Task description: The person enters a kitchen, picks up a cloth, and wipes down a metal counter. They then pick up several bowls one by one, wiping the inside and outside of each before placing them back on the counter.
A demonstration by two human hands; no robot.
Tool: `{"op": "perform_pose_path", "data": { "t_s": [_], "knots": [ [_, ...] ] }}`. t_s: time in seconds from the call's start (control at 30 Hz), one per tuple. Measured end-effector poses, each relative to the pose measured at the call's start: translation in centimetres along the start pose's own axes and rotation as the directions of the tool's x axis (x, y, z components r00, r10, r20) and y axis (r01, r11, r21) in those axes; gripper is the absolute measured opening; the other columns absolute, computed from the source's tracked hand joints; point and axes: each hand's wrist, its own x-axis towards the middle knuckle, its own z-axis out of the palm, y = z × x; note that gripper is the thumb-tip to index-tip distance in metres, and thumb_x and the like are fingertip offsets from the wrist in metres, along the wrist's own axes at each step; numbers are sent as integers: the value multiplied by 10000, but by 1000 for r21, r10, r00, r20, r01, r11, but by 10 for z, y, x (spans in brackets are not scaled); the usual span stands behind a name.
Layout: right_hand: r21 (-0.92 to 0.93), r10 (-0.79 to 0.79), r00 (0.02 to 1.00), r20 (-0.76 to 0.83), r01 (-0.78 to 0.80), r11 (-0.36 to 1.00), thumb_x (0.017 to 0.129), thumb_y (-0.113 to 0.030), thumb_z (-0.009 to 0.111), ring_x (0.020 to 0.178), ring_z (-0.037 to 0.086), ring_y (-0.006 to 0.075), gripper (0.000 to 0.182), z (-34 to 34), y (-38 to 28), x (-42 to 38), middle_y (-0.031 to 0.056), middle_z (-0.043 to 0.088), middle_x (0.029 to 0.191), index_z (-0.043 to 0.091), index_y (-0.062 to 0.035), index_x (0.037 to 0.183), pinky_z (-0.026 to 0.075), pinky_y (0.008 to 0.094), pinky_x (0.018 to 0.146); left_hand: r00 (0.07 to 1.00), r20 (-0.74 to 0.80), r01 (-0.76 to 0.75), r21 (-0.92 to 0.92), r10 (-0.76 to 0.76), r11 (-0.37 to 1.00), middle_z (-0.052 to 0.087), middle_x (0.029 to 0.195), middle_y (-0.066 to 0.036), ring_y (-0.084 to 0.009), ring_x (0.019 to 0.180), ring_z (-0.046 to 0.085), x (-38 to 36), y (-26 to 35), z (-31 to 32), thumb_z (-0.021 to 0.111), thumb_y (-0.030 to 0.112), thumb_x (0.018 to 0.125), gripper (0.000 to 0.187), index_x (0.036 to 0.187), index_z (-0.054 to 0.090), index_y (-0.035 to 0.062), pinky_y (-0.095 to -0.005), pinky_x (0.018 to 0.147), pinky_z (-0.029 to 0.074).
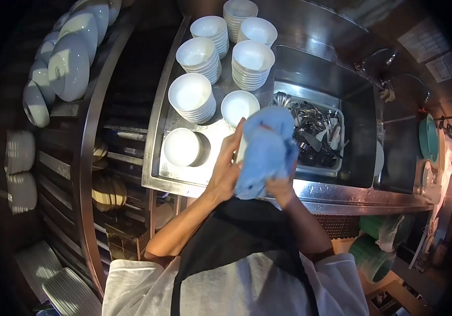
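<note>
In front of my apron, my left hand [227, 167] grips a white dish, apparently a bowl [241, 149], by its left side. Most of it is hidden behind a blue cloth [265, 152], so only a pale strip shows. My right hand [280, 188] has its fingers closed on the lower right of the cloth, slightly smeared by motion. Just beyond the hands is a small stack of white bowls [240, 108]. Another low stack of bowls [181, 147] stands to the left on the steel counter [215, 138].
Several taller bowl stacks [191, 94] fill the counter's far part. Right of them, a sink [360, 158] holds a tub [336, 167] of metal cutlery and utensils. White dishes [69, 66] stand on the left rack. A green basin [428, 138] is at far right.
</note>
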Motion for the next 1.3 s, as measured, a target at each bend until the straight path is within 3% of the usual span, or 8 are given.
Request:
{"op": "perform_pose_path", "data": {
  "t_s": [0.1, 0.17, 0.43, 0.6, 0.7, 0.9, 1.07, 1.3],
  "knots": [
    [377, 392, 919, 37, -377, 846, 836, -296, 545, 1082, 483, 271, 486, 2, 42, -15, 170, 530, 1119, 428, -44, 1235, 409, 391, 900, 985, -60, -152, 106, 159, 983, 352, 1291, -230, -347, 1151, 334, 7, 29, -1, 633, 393, 690, 808, 1358, 320, 64, -433, 981, 275],
    [705, 516, 523, 679, -660, -260, 910, -291, 437, 1102, 479, 213, 403, -12, 22, 8, 133, 504, 1168, 429, -47, 1231, 413, 344, 918, 960, 73, -273, 469, 271, 840, 373, 1202, -257, -377, 1091, 358, 11, 37, 0, 700, 348, 562, 855, 1311, 400, 64, -448, 951, 290],
    [790, 535, 610, 584, -580, -201, 908, -352, 449, 1145, 452, 215, 537, -17, 15, -37, 88, 450, 1252, 305, -53, 1330, 374, 336, 966, 996, 0, -62, 745, 92, 665, 315, 1179, -265, -413, 1023, 341, -3, 48, 22, 738, 271, 504, 917, 1337, 361, 210, -472, 852, 315],
    [354, 662, 686, 302, -725, 590, 732, -193, 676, 881, 533, 163, 373, -33, 18, -32, 54, 571, 965, 558, -34, 1048, 434, 304, 807, 998, 62, -38, 790, -18, 612, 278, 1229, -246, -398, 1040, 340, -6, 69, 20, 757, 256, 532, 956, 1366, 293, 209, -448, 847, 314],
    [514, 699, 614, 367, -760, 398, 720, -163, 674, 866, 537, 156, 359, -49, 34, -32, 45, 574, 956, 563, -28, 1033, 438, 294, 778, 982, 41, 186, 7, -187, 982, 354, 1293, -138, -228, 1120, 407, -7, 47, -11, 703, 320, 691, 871, 1374, 229, 59, -375, 932, 336],
    [-75, 562, 820, 109, -557, 827, 735, -438, 662, 889, 556, 337, 421, -9, 21, -29, 102, 575, 1046, 627, -102, 986, 442, 424, 779, 939, 294, 270, -952, -177, -148, 364, 1346, -135, -289, 1238, 355, -28, -17, 8, 277, 632, 840, 751, 1329, 326, 65, -449, 1016, 293],
    [-354, -273, 860, 432, 440, 825, 506, -552, 681, 1180, 306, 324, 600, -18, -29, -20, 177, 380, 1240, 667, -111, 913, 371, 472, 835, 901, 283, 337, -934, -330, 120, 375, 1329, -139, -274, 1229, 363, -39, -22, -2, 365, 619, 821, 747, 1339, 304, 83, -427, 1020, 298],
    [-566, 38, 815, 578, 366, 739, 532, -237, 683, 1095, 399, 321, 285, 4, -34, 10, 152, 439, 1212, 661, -37, 734, 415, 429, 805, 954, -40, 154, -785, -298, 600, 446, 1178, -103, -230, 1126, 439, -26, 10, -8, 714, 340, 696, 770, 1290, 292, 92, -354, 973, 351]
  ]
}}
